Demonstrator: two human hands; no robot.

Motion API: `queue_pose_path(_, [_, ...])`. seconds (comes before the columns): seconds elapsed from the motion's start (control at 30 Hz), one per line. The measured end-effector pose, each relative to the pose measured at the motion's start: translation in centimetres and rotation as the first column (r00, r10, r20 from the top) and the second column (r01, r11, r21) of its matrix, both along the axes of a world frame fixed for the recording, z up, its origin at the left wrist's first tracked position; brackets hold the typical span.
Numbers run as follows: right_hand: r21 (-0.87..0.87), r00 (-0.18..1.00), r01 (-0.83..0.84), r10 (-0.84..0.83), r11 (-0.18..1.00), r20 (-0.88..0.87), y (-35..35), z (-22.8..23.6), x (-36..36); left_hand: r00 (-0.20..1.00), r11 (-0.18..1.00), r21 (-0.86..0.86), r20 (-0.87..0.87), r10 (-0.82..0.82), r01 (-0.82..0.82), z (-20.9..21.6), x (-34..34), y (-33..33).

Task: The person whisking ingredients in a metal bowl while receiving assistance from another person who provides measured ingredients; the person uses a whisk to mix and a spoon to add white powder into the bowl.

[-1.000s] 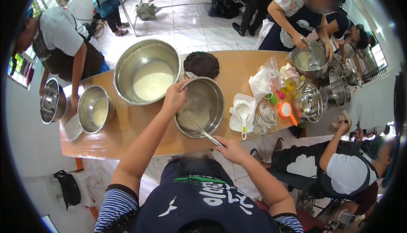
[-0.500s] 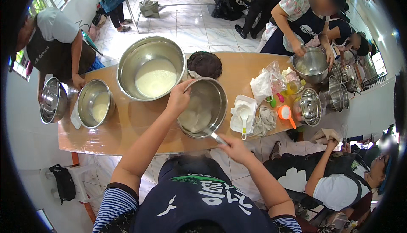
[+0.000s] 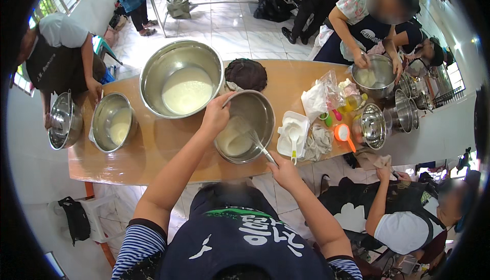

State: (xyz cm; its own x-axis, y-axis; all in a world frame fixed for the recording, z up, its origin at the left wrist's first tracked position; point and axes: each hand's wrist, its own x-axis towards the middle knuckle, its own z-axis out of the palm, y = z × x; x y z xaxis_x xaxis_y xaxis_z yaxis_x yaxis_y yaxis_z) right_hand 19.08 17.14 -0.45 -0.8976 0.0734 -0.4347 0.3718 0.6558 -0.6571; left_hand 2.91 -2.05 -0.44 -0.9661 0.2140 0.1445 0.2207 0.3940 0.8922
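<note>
A steel mixing bowl [image 3: 262,110] stands tilted at the table's near edge, with pale, creamy liquid [image 3: 234,141] pooled toward its left side. My left hand [image 3: 216,115] is closed on the bowl's upper left rim. In my right hand [image 3: 286,171] is the handle of a wire whisk [image 3: 259,143]; its wires reach down into the liquid. Just beyond, to the left, a larger steel bowl [image 3: 149,83] contains more of the pale liquid. A dark brown bundled cloth [image 3: 246,75] lies behind my bowl.
Right of my bowl sit a white foam tray [image 3: 284,144] with a spoon, a crumpled cloth [image 3: 320,144], plastic bags [image 3: 317,99] and an orange measuring scoop [image 3: 349,140]. A smaller bowl [image 3: 98,127] is at the left. Co-workers stand at the left, far right and near right.
My right hand has shifted right and slightly up with the whisk, whose wires now show more clearly. My left hand keeps its hold on the rim. The near-right co-worker's hands have moved.
</note>
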Motion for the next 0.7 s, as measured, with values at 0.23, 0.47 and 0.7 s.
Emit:
queue_pose_path(0.23, [0.129, 1.0, 0.002, 0.002, 0.992, -0.031, 0.2, -0.4, 0.0, 0.999, 0.999, 0.038, 0.035, -0.009, 0.008, 0.0, -0.1, 0.5])
queue_pose_path(0.47, [-0.062, 0.993, -0.12, 0.119, 0.991, -0.02, 0.9, -2.1, 1.2, 0.999, 0.999, 0.05, 0.042, -0.011, 0.008, -0.9, -0.4, 0.7])
queue_pose_path(0.7, [-0.062, 0.998, -0.059, 0.058, 0.996, -0.021, 0.5, 0.8, 0.5, 0.999, 1.0, 0.023, 0.041, -0.003, 0.002, -0.7, -0.2, 1.1])
